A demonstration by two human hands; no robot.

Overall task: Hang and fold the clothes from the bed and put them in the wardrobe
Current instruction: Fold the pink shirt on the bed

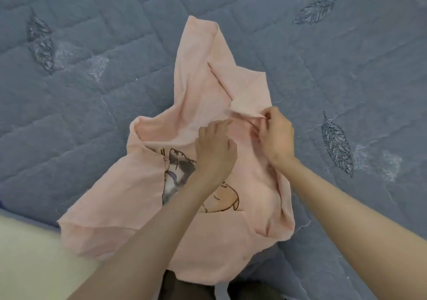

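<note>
Bed: blue-grey quilted cover with stitched leaf motifs, spread under everything.
Pink shirt: lay crumpled on the bed at the centre, with its cartoon print facing up and its near edge towards the person.
Left hand: rested on the shirt's middle, partly over the print, fingers reaching toward the other hand; whether it gripped cloth could not be told.
Right hand: just beside the left, over the shirt's right part, thumb and fingers pinching a raised fold of the pink cloth.
</note>
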